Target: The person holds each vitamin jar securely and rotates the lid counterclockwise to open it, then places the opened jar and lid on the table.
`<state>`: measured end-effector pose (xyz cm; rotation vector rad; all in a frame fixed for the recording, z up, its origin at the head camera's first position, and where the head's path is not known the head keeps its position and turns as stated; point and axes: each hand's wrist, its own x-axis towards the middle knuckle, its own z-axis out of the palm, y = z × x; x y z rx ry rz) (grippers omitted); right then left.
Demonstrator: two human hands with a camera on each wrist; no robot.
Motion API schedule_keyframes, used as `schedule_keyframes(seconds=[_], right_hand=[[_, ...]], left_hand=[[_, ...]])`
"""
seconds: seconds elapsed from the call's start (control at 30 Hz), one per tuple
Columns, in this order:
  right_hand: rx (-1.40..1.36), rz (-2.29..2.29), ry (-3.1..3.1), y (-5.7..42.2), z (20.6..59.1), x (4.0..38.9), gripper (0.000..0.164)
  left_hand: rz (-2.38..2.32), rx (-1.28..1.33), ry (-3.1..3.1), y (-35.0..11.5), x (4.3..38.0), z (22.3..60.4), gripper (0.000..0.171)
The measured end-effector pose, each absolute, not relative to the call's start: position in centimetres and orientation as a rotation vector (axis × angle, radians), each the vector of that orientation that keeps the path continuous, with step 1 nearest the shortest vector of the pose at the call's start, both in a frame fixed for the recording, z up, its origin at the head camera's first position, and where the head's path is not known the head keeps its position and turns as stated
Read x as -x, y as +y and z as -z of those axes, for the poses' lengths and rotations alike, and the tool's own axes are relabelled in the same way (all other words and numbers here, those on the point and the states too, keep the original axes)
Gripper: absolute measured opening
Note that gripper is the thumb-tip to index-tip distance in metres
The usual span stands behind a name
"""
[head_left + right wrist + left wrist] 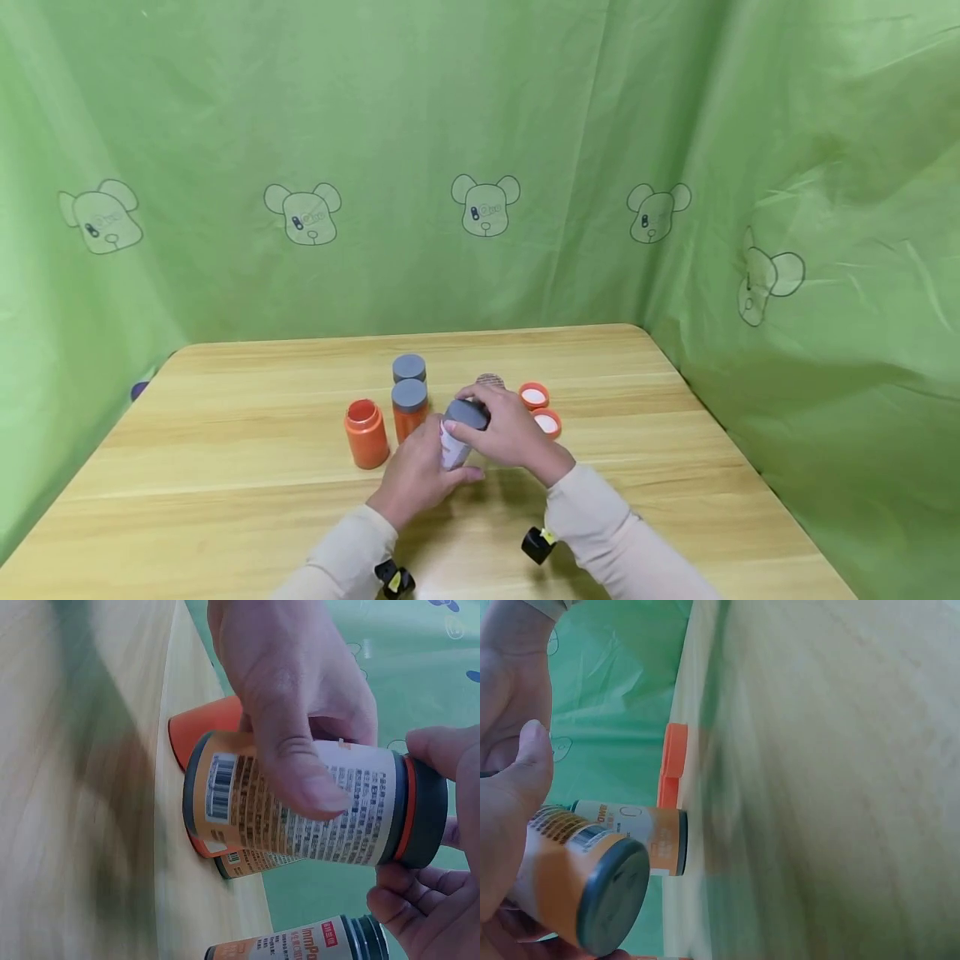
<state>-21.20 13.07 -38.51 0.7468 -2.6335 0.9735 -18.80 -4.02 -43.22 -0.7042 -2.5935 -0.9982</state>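
A supplement bottle [453, 450] with an orange and white printed label is held tilted above the table. My left hand [417, 473] grips its body, thumb laid along the label in the right wrist view. At its top, my right hand [510, 427] holds the dark grey lid [429, 814] between thumb and fingers. An orange ring shows between lid and bottle in that view. The bottle's dark base [616, 896] faces the left wrist camera. Behind my right hand stands another labelled bottle [296, 943], with no lid over its threaded neck; its patterned top [490, 380] shows in the head view.
To the left stands an uncapped orange jar [367, 437]. Two orange jars with grey lids, one front jar [409, 408] and one rear jar [408, 367], stand behind my left hand. Orange lids [547, 423] with white insides lie to the right. Green curtains [480, 108] surround the wooden table [225, 500].
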Motion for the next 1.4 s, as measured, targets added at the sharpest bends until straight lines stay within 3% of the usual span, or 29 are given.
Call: schedule_keyframes(seconds=[0.3, 0.67, 1.4], right_hand=[[-0.722, -0.966, -2.722, 13.7, 39.1, 21.0, 0.031], [-0.606, -1.047, -2.804, 14.1, 39.3, 20.9, 0.031], [-0.885, -1.220, -2.716, 15.0, 39.9, 20.8, 0.036]], left_hand=[[0.854, 0.676, -2.636, -3.9, 18.5, 42.9, 0.060], [0.657, 0.679, -2.725, -3.7, 18.2, 41.8, 0.055], [0.750, 0.690, -2.816, -4.0, 18.3, 41.5, 0.053]])
